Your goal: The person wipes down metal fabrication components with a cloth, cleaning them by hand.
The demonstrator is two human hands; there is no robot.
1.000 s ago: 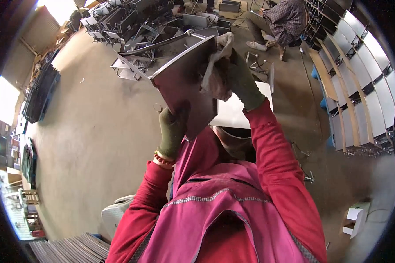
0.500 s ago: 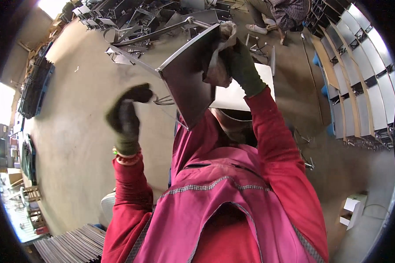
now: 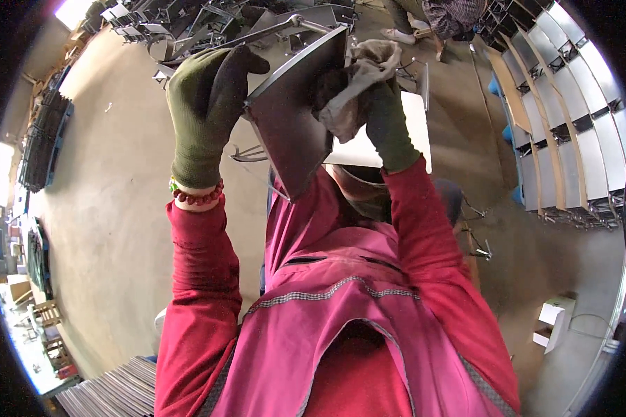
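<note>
A: At the bottom of frame, nearest the camera: pink vest (image 3: 341,333) over red sleeves, both forearms raised. Status of the hands?

B: Left hand (image 3: 205,104), green glove, fingers curled round the upper left edge of the grey metal panel (image 3: 292,118), thumb on top near the corner. Closed on it, gripping. Red bead bracelet (image 3: 198,197) at the wrist.

A: Right?

B: Right hand (image 3: 386,118), green glove too, closed on a bunched dirty cloth (image 3: 358,83) and pressing it against the panel's face near its top right. Fingers are mostly buried in the cloth; how far they curl I cannot tell exactly.

A: Panel position and orientation?

B: Held up between both hands, in front of the chest, off the floor. Long axis runs from lower centre up and to the right, tilted. Lower corner points back toward the person, upper edge points away toward the far stack. The broad face is turned to the right hand.

A: Behind it?

B: White sheet (image 3: 368,146) just under the panel. Concrete floor (image 3: 104,208) all around. Farther off, a pile of metal frames (image 3: 188,28) at top left, a row of stacked panels (image 3: 570,125) at right, and another person (image 3: 438,14) at the top edge, only partly in view.
</note>
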